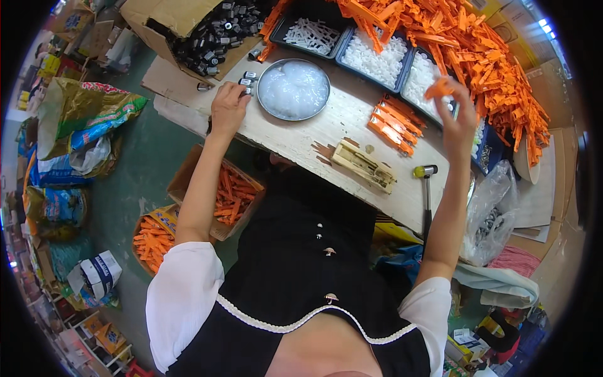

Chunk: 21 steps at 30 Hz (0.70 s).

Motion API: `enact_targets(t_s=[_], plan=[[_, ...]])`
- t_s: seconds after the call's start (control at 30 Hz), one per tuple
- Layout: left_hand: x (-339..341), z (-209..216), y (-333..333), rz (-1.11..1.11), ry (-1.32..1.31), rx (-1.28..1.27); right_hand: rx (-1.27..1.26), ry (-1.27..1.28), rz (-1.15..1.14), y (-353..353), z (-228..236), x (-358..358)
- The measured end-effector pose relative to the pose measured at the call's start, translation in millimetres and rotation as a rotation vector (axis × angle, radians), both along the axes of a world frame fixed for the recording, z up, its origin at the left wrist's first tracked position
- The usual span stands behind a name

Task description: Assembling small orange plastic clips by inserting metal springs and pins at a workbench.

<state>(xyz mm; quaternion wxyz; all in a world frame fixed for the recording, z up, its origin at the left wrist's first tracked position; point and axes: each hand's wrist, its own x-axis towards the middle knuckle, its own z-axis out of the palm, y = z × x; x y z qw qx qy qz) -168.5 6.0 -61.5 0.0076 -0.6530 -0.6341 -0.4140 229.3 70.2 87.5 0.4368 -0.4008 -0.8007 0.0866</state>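
Observation:
My left hand is at the left of the white worktable, its thumb and forefinger closed at a small black-and-silver cylinder. Two similar cylinders stand just beyond its fingertips. To their right sits a round metal dish with a clear, shiny, gel-like mass. My right hand is raised over the right side, pinching an orange plastic piece, slightly blurred. Below it to the left, several orange plastic handles lie side by side. Nearer me is a cream-coloured fixture block with a slot.
Black trays of white plastic parts line the back, beside a large orange heap. A box of black cylinders is at back left. A small hammer lies at right. Boxes of orange pieces stand below the table's left edge.

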Motion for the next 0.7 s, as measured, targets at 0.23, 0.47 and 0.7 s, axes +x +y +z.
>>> enact_targets(t_s=[0.23, 0.47, 0.7], plan=[[11.8, 3.0, -9.2, 0.071, 0.18, -0.034, -0.048, -0.7, -0.062, -105.6, -50.7, -26.9], [12.5, 9.5, 8.2, 0.133, 0.231, -0.153, -0.057, -0.719, -0.108, -123.1, -106.7, -47.0], [13.7, -6.6, -9.7, 0.159, 0.493, -0.058, -0.157, -0.73, -0.061, -124.6, -110.3, -71.9]])
